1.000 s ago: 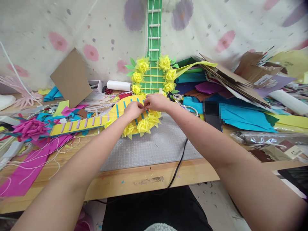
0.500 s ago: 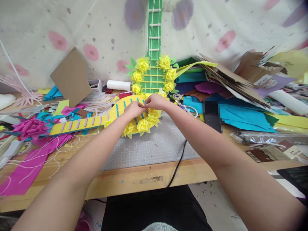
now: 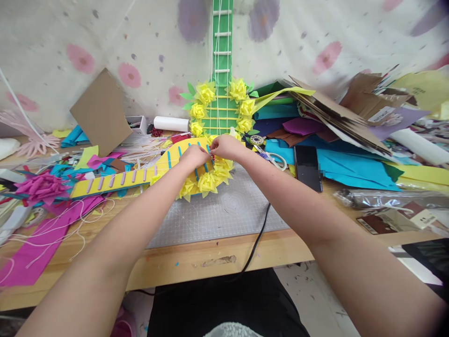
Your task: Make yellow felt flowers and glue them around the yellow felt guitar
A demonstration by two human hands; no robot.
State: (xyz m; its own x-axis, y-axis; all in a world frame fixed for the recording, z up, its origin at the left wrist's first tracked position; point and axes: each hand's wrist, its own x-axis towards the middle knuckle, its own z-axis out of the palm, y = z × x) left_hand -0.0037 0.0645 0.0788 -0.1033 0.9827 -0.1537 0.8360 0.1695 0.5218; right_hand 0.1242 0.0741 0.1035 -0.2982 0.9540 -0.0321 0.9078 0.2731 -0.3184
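A yellow paper craft guitar (image 3: 163, 164) lies on its side, with blue strips across its body, lilac strips along its neck and yellow paper roses (image 3: 207, 183) on its near rim. Above the body's right part, my left hand (image 3: 193, 157) and my right hand (image 3: 225, 147) meet, fingertips close together in a pinch. A small red bit shows just under the fingertips. Whatever the fingers hold is too small and too hidden to name. Behind my hands stands a green paper guitar (image 3: 221, 86) with white strings and yellow roses, leaning against the wall covering.
A grey cutting mat (image 3: 224, 220) lies beneath the yellow guitar. Scissors (image 3: 275, 159), a phone (image 3: 307, 167) and blue paper (image 3: 354, 164) are to the right. Leftward are a magenta paper flower (image 3: 42, 187), loose white string (image 3: 82, 217) and cardboard (image 3: 101, 112). A black cable (image 3: 257, 243) crosses the table edge.
The whole view has shifted slightly. My hands stay at the same spot on the yellow guitar, with only a small shift of the fingers.
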